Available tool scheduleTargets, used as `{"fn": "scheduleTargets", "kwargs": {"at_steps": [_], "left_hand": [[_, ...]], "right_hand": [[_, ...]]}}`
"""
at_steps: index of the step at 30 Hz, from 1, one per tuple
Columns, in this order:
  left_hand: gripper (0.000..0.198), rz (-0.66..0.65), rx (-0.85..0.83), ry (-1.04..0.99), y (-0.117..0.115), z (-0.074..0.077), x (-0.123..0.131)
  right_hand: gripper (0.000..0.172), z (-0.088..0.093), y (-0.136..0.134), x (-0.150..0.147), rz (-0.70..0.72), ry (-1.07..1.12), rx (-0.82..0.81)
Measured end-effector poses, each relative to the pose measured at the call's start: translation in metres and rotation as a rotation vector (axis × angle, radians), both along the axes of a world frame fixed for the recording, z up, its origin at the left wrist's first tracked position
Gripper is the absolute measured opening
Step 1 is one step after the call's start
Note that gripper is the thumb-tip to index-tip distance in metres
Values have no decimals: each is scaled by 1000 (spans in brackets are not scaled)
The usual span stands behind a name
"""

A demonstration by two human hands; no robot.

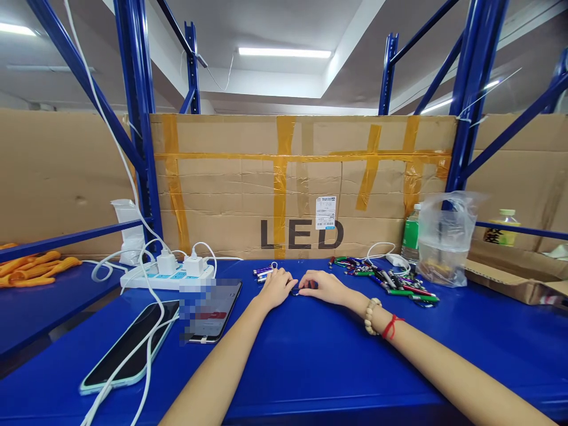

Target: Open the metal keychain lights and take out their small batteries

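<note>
My left hand [277, 286] lies low over the blue shelf top [310, 355], fingers bent and close together. Facing it, my right hand [327, 287] pinches thumb against fingertips. A small dark piece [294, 291] shows between the two sets of fingertips; most of it is covered, so its kind cannot be made out. Just behind my left hand lie a few slim purple and silver tubes [262, 273], one with a metal ring. To the right of my right hand spreads a loose pile of slim, pen-like tubes [390, 281] in green, red, purple, black and silver.
On the left are a white power strip [168, 277] with chargers, two phones [133, 343] and loose white cables. A taped cardboard panel [231, 189] closes the back. At right stand a green-labelled bottle [412, 234], a plastic bag [444, 242] and an open cardboard box [510, 272].
</note>
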State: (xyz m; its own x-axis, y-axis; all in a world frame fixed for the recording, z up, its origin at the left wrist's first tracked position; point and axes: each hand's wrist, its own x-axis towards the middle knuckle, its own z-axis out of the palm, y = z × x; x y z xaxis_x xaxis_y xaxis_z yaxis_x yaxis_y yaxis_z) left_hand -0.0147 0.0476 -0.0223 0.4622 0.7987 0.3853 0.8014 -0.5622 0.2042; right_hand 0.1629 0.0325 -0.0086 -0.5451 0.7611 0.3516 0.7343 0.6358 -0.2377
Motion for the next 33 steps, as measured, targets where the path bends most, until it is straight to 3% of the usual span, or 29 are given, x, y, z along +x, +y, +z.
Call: {"fn": "scheduleTargets", "kwargs": {"at_steps": [6,11,23,28,33], "left_hand": [[41,-20,38,31,-4,2,0],[39,-20,45,65,-4,4,1],[49,41,-26,-9,-12,10,1],[35,-52,-10,-3,-8,6,-2],[22,-74,-24,-27,-6,5,-4]], "right_hand": [[34,-1,1,0,-56,-32,28],[40,0,-2,-2,-7,12,-43],[37,-8,10,2,26,49,-82],[28,-9,11,5,24,58,-86],[32,-7,6,4,48,1,-16]]}}
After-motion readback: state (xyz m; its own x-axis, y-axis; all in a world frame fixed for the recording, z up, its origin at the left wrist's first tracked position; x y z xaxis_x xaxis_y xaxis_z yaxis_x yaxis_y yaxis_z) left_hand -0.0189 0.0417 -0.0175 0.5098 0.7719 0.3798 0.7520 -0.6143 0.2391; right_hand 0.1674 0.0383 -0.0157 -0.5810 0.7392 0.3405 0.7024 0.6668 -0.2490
